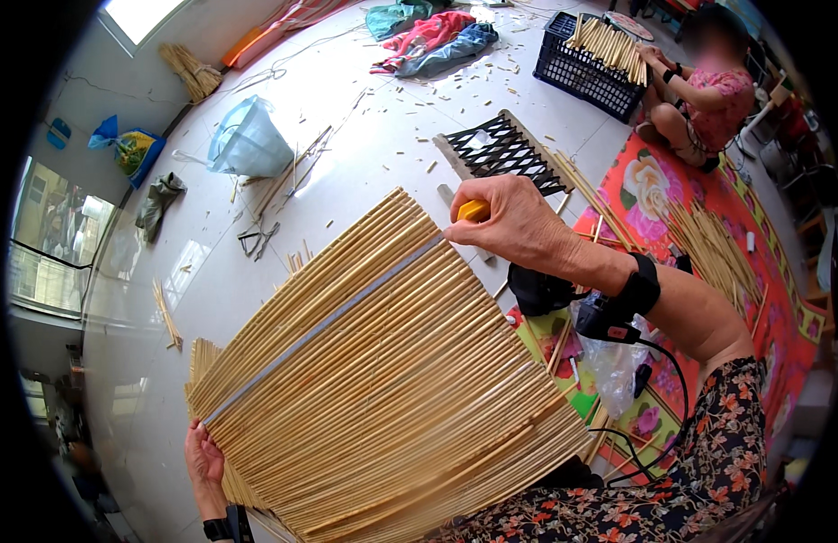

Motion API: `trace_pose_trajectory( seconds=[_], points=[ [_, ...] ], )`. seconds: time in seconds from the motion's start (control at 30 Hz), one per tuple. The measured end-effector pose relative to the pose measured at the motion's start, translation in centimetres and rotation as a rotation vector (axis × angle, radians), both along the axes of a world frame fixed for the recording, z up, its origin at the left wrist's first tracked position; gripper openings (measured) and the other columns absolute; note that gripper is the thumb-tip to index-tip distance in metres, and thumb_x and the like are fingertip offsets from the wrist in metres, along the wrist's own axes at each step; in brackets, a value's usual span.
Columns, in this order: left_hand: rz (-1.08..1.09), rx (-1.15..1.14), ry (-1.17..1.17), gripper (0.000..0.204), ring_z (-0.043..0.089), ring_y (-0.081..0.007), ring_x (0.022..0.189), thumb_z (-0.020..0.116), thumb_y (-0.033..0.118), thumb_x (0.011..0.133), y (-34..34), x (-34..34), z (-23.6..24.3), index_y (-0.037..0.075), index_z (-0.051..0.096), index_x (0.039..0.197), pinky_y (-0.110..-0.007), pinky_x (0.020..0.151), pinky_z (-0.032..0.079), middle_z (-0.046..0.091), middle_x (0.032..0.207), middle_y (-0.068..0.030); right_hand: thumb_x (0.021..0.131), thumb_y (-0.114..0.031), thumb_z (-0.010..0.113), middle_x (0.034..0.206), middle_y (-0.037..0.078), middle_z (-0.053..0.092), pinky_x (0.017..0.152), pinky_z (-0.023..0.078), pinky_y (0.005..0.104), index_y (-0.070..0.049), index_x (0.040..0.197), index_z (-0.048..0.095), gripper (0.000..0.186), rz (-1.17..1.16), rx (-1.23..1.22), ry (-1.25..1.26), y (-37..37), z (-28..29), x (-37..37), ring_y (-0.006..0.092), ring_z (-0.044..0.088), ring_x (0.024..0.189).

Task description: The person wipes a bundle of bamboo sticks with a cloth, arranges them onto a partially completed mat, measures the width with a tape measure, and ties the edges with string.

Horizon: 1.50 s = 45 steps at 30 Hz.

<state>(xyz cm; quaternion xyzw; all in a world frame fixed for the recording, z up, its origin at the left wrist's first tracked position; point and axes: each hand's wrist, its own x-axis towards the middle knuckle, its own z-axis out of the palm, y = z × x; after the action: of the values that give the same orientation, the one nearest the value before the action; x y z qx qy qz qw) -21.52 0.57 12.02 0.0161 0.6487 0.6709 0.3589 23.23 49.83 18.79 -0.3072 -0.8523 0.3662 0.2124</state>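
A broad mat of thin golden reed or bamboo sticks (383,380), laid side by side, spreads across in front of me. A pale measuring tape (328,320) is stretched along the sticks from the mat's left edge to its far right edge. At the right end my right hand (514,222) is closed round the yellow case of the tape measure (474,211). My left hand (203,454) pinches the tape's other end at the mat's left edge; its fingertips are partly hidden there. A dark band with a small device and cable (609,319) hangs at my right wrist.
A black lattice rack (505,149) lies beyond my right hand. Right of it, a person (708,100) sits by a dark crate (582,68) of sticks on a red flowered mat (631,240). A pale blue bag (251,140) stands far left; stick offcuts litter the tiles.
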Motion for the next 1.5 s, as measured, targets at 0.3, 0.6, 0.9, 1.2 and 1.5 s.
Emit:
trace_pose_trajectory(
  seconds=[0.3, 0.6, 0.9, 1.2, 1.5],
  points=[
    [0.004, 0.004, 0.031, 0.018, 0.067, -0.0192, 0.096, 0.061, 0.011, 0.097, -0.6, -0.2, -0.3, 0.008, 0.054, 0.114, -0.032, 0.083, 0.058, 0.067, 0.107, -0.0086, 0.083, -0.023, 0.074, 0.068, 0.011, 0.066, 0.064, 0.053, 0.0301, 0.001, 0.081, 0.07, 0.025, -0.015, 0.028, 0.003, -0.4, 0.0, -0.3, 0.0172, 0.066, 0.064],
    [0.012, 0.046, 0.064, 0.014, 0.069, -0.0199, 0.092, 0.062, 0.01, 0.097, -0.8, -0.1, -0.7, 0.009, 0.056, 0.11, -0.034, 0.08, 0.06, 0.069, 0.103, -0.0095, 0.082, -0.025, 0.073, 0.068, 0.014, 0.068, 0.067, 0.056, 0.0318, 0.002, 0.082, 0.072, 0.027, -0.017, 0.053, -0.011, -0.6, 0.2, -0.5, 0.0213, 0.069, 0.065],
    [0.029, 0.015, 0.156, 0.01, 0.069, -0.017, 0.087, 0.061, 0.01, 0.098, -1.5, -0.3, -1.3, 0.01, 0.056, 0.106, -0.031, 0.075, 0.06, 0.069, 0.097, -0.0063, 0.082, -0.024, 0.073, 0.067, 0.014, 0.067, 0.063, 0.054, 0.0324, 0.002, 0.081, 0.07, 0.026, -0.018, 0.059, 0.013, -0.7, 0.0, -0.6, 0.0209, 0.068, 0.063],
    [0.068, -0.021, 0.288, 0.011, 0.066, -0.0126, 0.089, 0.062, 0.012, 0.098, -1.3, 0.3, -2.4, 0.006, 0.059, 0.107, -0.028, 0.076, 0.056, 0.067, 0.098, -0.0029, 0.082, -0.007, 0.072, 0.075, 0.01, 0.063, 0.059, 0.049, 0.0279, 0.0, 0.081, 0.066, 0.009, -0.023, 0.201, 0.299, -2.4, 0.4, -0.3, 0.0154, 0.063, 0.065],
    [0.183, 0.101, 0.24, 0.018, 0.064, -0.0122, 0.081, 0.066, 0.008, 0.094, -1.2, 1.9, -3.1, 0.006, 0.06, 0.111, -0.026, 0.071, 0.055, 0.066, 0.094, -0.0023, 0.087, -0.001, 0.068, 0.074, -0.003, 0.055, 0.062, 0.039, 0.0183, 0.002, 0.082, 0.062, 0.009, 0.012, -0.02, 0.217, -8.3, 3.2, 2.0, 0.0031, 0.049, 0.069]
  ],
)
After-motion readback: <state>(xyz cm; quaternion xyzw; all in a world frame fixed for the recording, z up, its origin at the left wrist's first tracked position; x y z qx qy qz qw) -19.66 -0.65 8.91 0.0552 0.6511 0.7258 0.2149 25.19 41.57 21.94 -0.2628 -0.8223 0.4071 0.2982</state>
